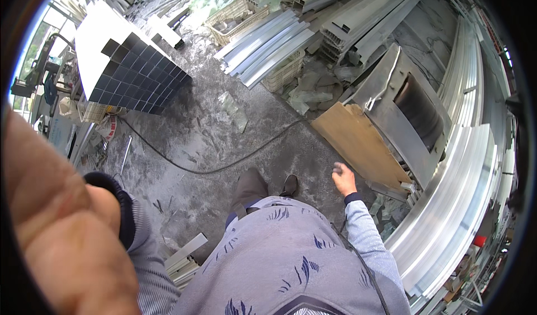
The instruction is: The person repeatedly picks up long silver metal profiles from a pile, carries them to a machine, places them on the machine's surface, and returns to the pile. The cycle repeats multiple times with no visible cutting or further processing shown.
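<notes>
My left hand (61,231) is raised very close to the camera and fills the lower left. Only its bulk and a dark cuff show; its fingers are cut off by the rim. My right hand (343,178) hangs out at my right side with the fingers curled in, and nothing shows clearly in them. It is just short of the lower edge of a brown board (361,144) that leans against a grey metal machine housing (414,108). My shoe (290,185) and one trouser leg stand on the dusty concrete floor below.
Long aluminium profiles (458,203) lie stacked along the right. A bundle of white profiles (268,44) and a plastic crate (235,16) lie ahead. A stack of square tubes (134,74) stands at the left. A black cable (224,167) crosses the floor. Short offcuts (184,256) lie by my left leg.
</notes>
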The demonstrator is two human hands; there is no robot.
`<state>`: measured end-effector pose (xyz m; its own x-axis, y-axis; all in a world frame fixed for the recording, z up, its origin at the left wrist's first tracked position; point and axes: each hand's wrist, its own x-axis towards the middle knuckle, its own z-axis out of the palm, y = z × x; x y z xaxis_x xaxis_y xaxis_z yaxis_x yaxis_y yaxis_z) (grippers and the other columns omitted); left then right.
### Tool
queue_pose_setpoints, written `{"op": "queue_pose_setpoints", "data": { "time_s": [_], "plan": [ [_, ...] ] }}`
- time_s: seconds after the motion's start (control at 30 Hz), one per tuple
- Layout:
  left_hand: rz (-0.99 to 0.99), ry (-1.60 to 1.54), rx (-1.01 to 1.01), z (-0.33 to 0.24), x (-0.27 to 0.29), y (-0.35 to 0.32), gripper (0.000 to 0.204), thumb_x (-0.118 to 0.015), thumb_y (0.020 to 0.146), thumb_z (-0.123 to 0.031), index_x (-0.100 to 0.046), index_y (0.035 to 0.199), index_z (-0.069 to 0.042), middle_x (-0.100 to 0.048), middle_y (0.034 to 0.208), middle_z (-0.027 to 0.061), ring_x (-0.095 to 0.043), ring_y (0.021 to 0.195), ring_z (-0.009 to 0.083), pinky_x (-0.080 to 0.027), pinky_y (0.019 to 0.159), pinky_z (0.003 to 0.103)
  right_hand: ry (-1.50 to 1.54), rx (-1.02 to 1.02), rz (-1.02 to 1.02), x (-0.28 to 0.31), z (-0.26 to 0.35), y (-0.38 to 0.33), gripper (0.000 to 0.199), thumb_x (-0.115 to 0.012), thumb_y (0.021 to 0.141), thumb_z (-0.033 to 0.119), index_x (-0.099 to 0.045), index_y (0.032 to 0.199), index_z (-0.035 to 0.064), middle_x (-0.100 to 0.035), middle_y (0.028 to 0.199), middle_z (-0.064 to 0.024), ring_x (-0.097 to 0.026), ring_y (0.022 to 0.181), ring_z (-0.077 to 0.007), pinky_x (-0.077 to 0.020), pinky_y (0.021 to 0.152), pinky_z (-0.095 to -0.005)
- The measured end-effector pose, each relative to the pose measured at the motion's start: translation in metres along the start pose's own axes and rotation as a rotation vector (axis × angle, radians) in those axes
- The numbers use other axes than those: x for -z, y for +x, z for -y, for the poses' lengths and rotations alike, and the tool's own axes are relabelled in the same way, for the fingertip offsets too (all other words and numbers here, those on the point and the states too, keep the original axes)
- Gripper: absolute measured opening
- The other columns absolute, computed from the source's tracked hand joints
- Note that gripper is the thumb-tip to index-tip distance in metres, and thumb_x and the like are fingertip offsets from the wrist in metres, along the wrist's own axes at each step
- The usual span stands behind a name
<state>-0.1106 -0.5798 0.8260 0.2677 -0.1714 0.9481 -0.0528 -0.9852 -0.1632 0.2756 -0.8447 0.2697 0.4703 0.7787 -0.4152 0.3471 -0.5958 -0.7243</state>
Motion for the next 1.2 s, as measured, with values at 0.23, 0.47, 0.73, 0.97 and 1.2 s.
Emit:
{"op": "queue_pose_setpoints", "data": {
  "time_s": [0.23,0.47,0.73,0.97,1.2],
  "plan": [
    [0.374,0.276,0.911,0.173,-0.065,-0.255,0.058,-0.094,0.091,-0.033,-0.076,0.14,-0.009,-0.08,0.133,0.0113,-0.073,0.124,0.0238,-0.06,0.107,0.04,-0.445,0.49,-0.445,0.063,0.156,0.123,0.057,-0.078,0.087,0.006,-0.068,0.143,0.008,-0.07,0.136,-0.0175,-0.064,0.133,-0.0364,-0.0511,0.117,-0.0475],
    [1.068,0.292,1.835,0.262,-0.146,-0.647,0.07,-0.091,0.089,-0.038,-0.067,0.151,-0.017,-0.065,0.148,0.0202,-0.064,0.137,0.0404,-0.054,0.115,0.051,-0.663,0.23,-0.547,0.08,0.165,0.255,0.103,-0.088,0.08,0.019,-0.038,0.17,0.0063,-0.043,0.169,-0.023,-0.035,0.16,-0.0456,-0.0297,0.133,-0.0585],
    [1.23,0.612,1.614,0.343,-0.224,-0.859,0.061,-0.079,0.095,-0.022,-0.058,0.152,-0.018,-0.059,0.149,0.016,-0.058,0.139,0.0395,-0.05,0.113,0.053,-0.997,-0.042,-0.459,0.054,0.144,0.273,0.111,-0.086,0.084,0.026,-0.026,0.175,0.0031,-0.028,0.178,-0.0257,-0.024,0.166,-0.0473,-0.0201,0.138,-0.0608],
    [1.382,0.746,1.546,0.401,-0.278,-0.948,0.04,-0.064,0.101,-0.009,-0.053,0.14,-0.012,-0.064,0.133,0.0139,-0.064,0.127,0.0368,-0.045,0.112,0.057,-1.074,-0.09,-0.402,0.054,0.145,0.278,0.109,-0.083,0.088,0.026,-0.022,0.175,0.002,-0.026,0.179,-0.0268,-0.022,0.168,-0.0472,-0.0181,0.138,-0.0628],
    [1.304,0.677,1.51,0.412,-0.271,-0.944,0.03,-0.078,0.091,-0.021,-0.064,0.115,-0.01,-0.078,0.11,0.0146,-0.077,0.108,0.0375,-0.057,0.091,0.049,-1.052,-0.109,-0.405,0.058,0.139,0.276,0.108,-0.082,0.091,0.033,-0.023,0.174,-0.0002,-0.027,0.177,-0.0296,-0.023,0.166,-0.0492,-0.0205,0.136,-0.0657]
  ]
}}
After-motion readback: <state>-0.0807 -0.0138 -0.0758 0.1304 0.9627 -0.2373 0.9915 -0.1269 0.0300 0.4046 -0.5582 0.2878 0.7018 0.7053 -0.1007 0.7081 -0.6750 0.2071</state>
